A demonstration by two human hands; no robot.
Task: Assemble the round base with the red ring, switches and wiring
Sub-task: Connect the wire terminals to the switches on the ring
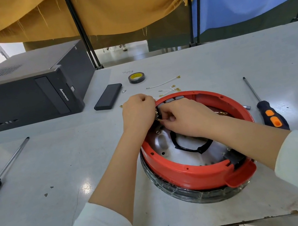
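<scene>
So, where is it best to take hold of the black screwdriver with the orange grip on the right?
Probably the black and orange handle, from above: it is the thick near end and lies flat on the grey table, the thin shaft pointing away.

Fingertips of the left hand (137,112) and right hand (183,117), their hold hidden among the switches (170,100).

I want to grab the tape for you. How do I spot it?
Find the big black computer lying on the grey table. Just right of it, past the flat black box, sits the tape. It is the only small round roll, black with a yellow middle.
</scene>
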